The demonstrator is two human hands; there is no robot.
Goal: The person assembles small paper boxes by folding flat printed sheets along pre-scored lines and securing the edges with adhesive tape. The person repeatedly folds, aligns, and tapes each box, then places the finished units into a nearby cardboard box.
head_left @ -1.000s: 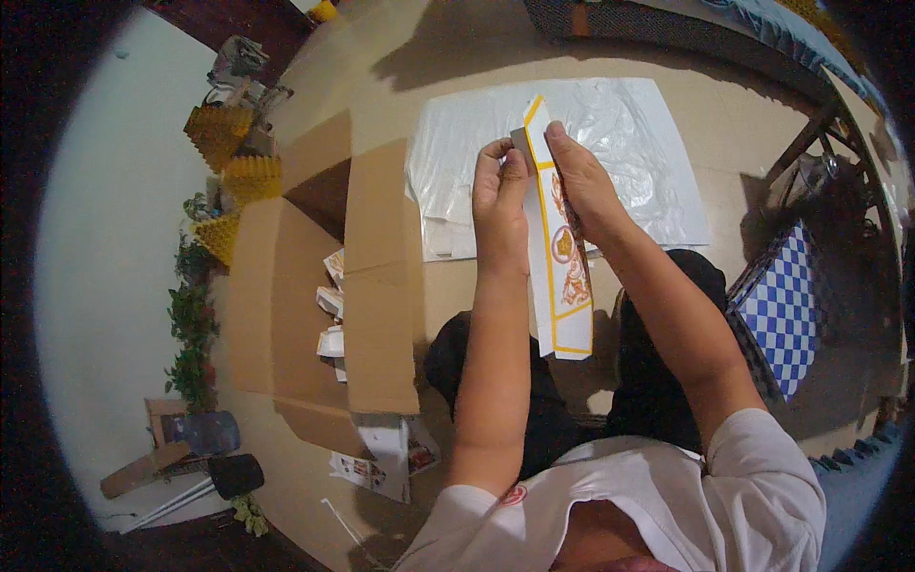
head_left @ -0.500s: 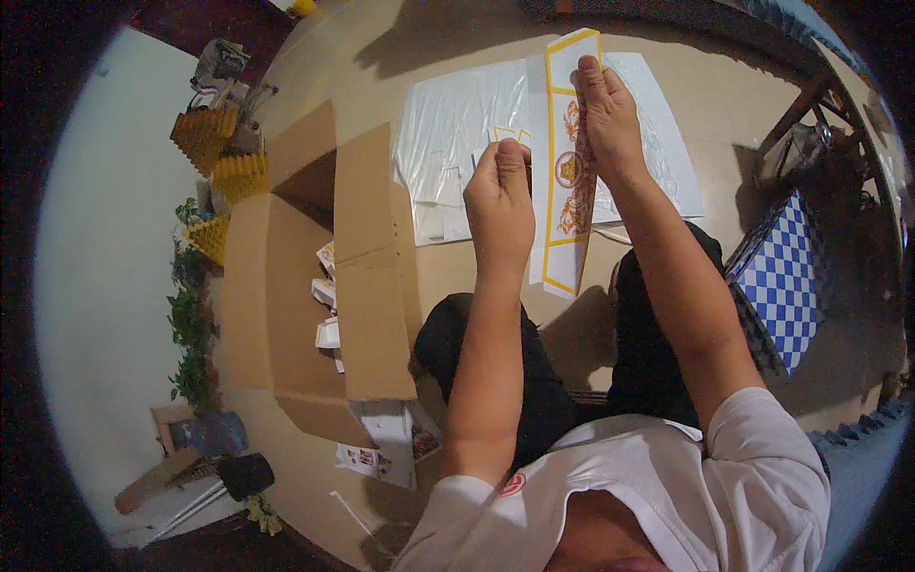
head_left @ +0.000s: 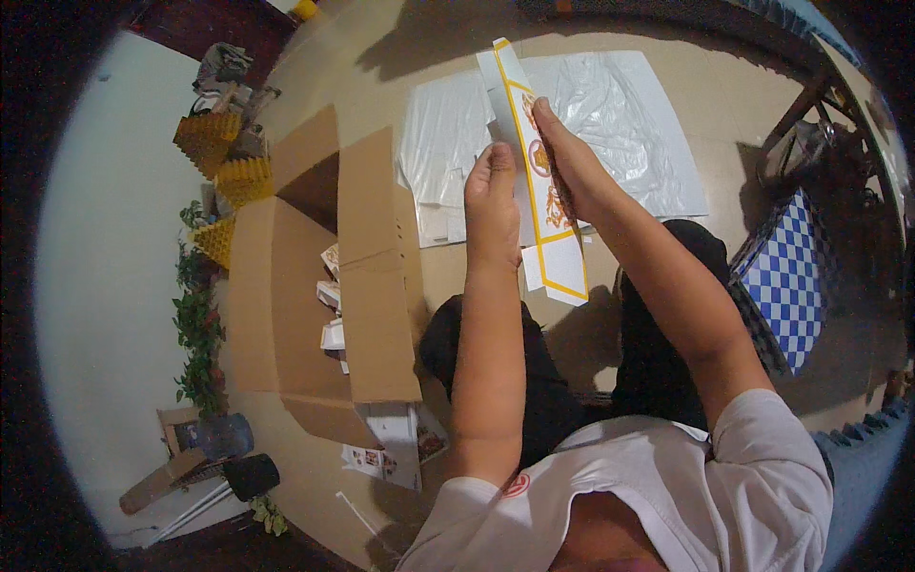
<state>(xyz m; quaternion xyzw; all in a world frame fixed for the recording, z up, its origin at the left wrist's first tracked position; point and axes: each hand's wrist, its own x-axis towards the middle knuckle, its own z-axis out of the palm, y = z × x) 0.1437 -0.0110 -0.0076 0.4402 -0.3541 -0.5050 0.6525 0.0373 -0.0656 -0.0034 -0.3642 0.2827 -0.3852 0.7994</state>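
Note:
A long, narrow white carton blank (head_left: 551,217) with yellow lines and an orange pattern stands between my two hands, tilted with its top to the left. My right hand (head_left: 579,172) is closed on its right side, the thumb lying along the printed face. On the other side my left hand (head_left: 493,195) is closed at the carton's left edge, thumb up; its other fingers are mostly hidden. Angled end flaps show at the carton's top and bottom. Below it lies a white board (head_left: 658,143) covered with clear plastic film (head_left: 600,114).
An open brown cardboard box (head_left: 376,276) stands at my left, with several small white printed cartons (head_left: 333,335) inside. Yellow ridged trays (head_left: 205,136) and a leafy plant (head_left: 195,324) line the wall. A blue-and-white checkered thing (head_left: 786,286) is at my right, near a dark-legged table (head_left: 805,110).
The carton blank has tilted leftward at its top and now shows a side panel. My right hand has moved left and down toward my left hand, along the carton.

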